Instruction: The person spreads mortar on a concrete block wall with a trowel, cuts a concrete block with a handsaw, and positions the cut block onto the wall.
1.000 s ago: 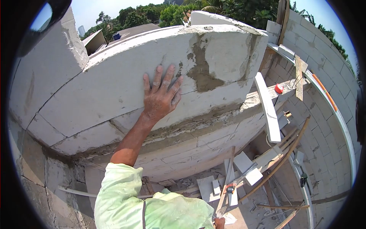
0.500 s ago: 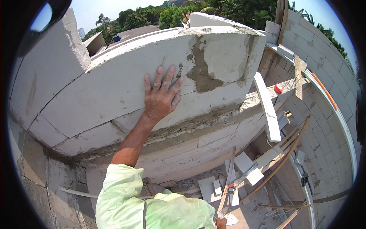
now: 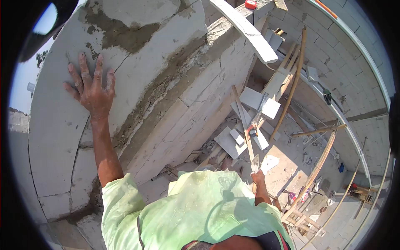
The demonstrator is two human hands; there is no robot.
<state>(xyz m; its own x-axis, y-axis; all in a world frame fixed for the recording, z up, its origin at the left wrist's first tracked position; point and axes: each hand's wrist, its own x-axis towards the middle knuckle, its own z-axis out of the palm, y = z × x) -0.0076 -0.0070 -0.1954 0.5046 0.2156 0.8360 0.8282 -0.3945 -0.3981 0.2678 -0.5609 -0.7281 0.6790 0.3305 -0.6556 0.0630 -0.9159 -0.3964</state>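
My left hand (image 3: 95, 89) lies flat on the pale block wall (image 3: 54, 125), fingers spread, just below a patch of dark grey mortar (image 3: 125, 35). A joint line runs close to its fingertips. Lower right, my right hand (image 3: 257, 179) is closed round the handle of a small trowel (image 3: 255, 162), whose blade points up and away. A rough mortar ledge (image 3: 154, 108) runs diagonally between the upper blocks and the lower wall.
A long white strip (image 3: 246, 31) juts from the ledge near a red tape measure (image 3: 251, 4). Below are cut blocks (image 3: 251, 98), a saw with an orange handle (image 3: 252, 131), and bamboo poles (image 3: 291, 87). A block wall (image 3: 354, 62) rises on the right.
The view has swung down and to the right, bringing my right hand, the trowel and more of the floor into sight. My left hand still rests on the wall.
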